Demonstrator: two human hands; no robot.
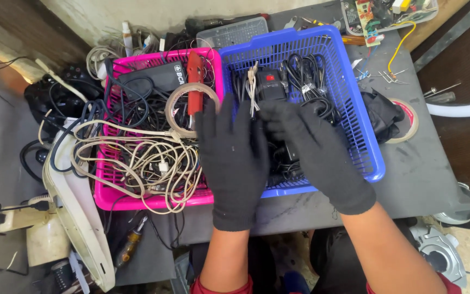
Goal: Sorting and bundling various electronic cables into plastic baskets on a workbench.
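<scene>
Pink basket (pixel 116 199) left of left hand, heaped with beige cables (pixel 137 158); tape ring (pixel 174 103) and red tool (pixel 195 81) just beyond fingertips. Left hand (pixel 234 163), black-gloved, flat, fingers spread, gripping nothing, over basket divide. Right hand (pixel 314 155), gloved, inside blue basket (pixel 354 109), fingers curled onto black cables (pixel 305 81); grasp cannot be confirmed. Tape roll (pixel 409 122) right of it.

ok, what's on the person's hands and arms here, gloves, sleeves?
Both the left hand and right hand wear black knit gloves that cover all the fingers and end at the wrist in a plain cuff. No markings show. The forearms are bare, and red sleeves show at the bottom edge.
</scene>
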